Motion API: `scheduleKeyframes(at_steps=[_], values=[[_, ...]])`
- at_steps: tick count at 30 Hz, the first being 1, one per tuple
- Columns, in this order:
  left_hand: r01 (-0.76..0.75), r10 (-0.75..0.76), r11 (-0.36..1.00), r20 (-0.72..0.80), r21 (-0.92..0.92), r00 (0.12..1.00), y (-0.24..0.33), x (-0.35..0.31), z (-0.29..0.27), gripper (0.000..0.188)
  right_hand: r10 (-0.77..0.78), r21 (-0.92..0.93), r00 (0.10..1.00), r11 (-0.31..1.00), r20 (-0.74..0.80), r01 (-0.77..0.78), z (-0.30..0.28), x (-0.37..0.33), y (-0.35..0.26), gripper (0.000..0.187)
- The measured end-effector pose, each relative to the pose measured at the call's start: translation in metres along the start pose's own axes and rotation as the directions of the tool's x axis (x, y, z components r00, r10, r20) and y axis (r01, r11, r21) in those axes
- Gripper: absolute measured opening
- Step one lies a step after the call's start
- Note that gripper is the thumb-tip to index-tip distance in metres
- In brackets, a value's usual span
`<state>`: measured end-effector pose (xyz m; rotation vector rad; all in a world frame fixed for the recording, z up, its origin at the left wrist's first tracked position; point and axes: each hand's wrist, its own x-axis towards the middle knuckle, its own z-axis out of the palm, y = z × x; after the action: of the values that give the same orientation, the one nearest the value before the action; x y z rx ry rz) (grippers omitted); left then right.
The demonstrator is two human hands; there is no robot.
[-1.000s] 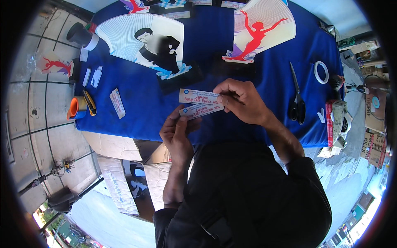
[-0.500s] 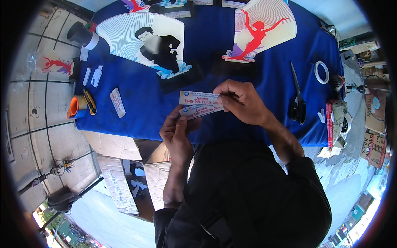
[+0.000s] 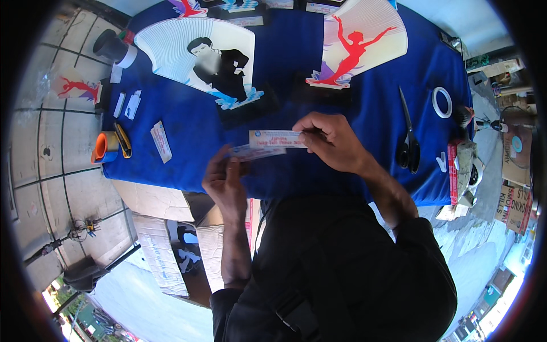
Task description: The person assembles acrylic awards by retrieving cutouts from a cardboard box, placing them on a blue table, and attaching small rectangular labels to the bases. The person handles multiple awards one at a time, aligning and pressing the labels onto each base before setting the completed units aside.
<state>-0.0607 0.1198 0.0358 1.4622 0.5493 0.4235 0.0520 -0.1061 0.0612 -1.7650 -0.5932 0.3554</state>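
My right hand (image 3: 336,142) pinches the right end of a printed label strip (image 3: 275,138) with red lettering. My left hand (image 3: 225,181), slightly smeared by motion, grips the left end of a second label strip (image 3: 261,153). That one sits lower and partly behind the first. Both strips are held above the blue cloth, near its front edge. Beyond my hands stands a fan-shaped plaque with a black-suited figure (image 3: 228,71) on a dark base. To its right is a similar plaque with a red dancing figure (image 3: 350,54).
On the blue-covered table (image 3: 194,131), another label strip (image 3: 161,142) lies at left, near an orange tape roll (image 3: 105,147) and a yellow-black cutter (image 3: 123,140). Black scissors (image 3: 410,142) and a white tape roll (image 3: 442,102) lie at right. An open cardboard box (image 3: 156,245) is below the front edge.
My left hand has moved left with its label strip, sliding it away from the strip in my right hand. My right hand has barely moved.
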Motion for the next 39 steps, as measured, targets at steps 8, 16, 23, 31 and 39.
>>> scheduleKeyframes(at_steps=[8,16,23,31,39], values=[[-0.24,0.489,0.581,-0.098,0.777,0.867,0.001,0.048,-0.026,0.03,0.069,0.039,0.991,0.997,-0.111,-0.065,-0.001,-0.007,0.006,0.012],[-0.56,0.479,0.78,0.308,0.281,0.822,0.026,0.103,0.029,0.027,0.074,0.123,0.989,0.991,-0.126,-0.059,0.003,-0.016,0.007,0.013],[-0.448,0.408,0.887,0.267,0.112,0.873,0.027,0.091,0.034,0.02,-0.129,0.351,0.922,0.898,-0.365,0.265,-0.006,-0.032,0.001,0.011],[-0.304,0.315,0.949,0.242,-0.084,0.918,0.028,0.041,0.04,0.019,-0.417,-0.492,0.833,0.845,-0.363,0.209,0.023,-0.006,-0.047,0.064],[-0.161,0.185,0.98,0.246,-0.115,0.952,0.039,0.036,0.013,0.023,0.046,0.139,0.999,0.989,0.007,-0.047,0.054,0.021,-0.017,0.063]])
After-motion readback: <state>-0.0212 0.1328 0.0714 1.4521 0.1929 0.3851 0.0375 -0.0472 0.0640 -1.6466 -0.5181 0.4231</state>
